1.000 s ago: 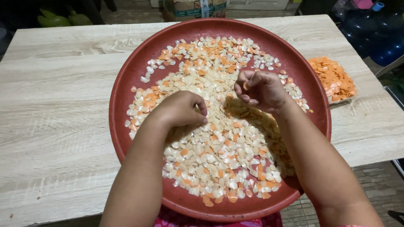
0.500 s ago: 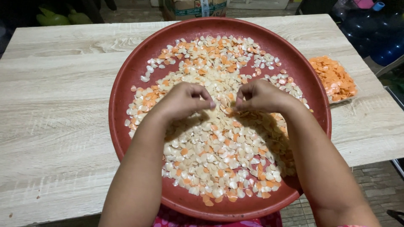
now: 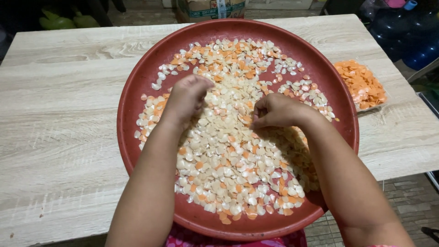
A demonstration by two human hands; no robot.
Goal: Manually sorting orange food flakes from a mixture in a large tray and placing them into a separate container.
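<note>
Resting on a spread of small flat white & orange heart-shaped chips [image 3: 228, 155], left hand [image 3: 186, 97] is loosely curled, fingertips down, right hand [image 3: 274, 110] pinched together, on what I can't tell, all inside a big round red tray [image 3: 137, 91] on a pale wood table [image 3: 59, 119], w/ a bag of orange chips [image 3: 362, 84] at right.

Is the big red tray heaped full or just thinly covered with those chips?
Thinly covered: the white and orange chips lie in one flat layer, and the red tray shows bare along its sides.
</note>
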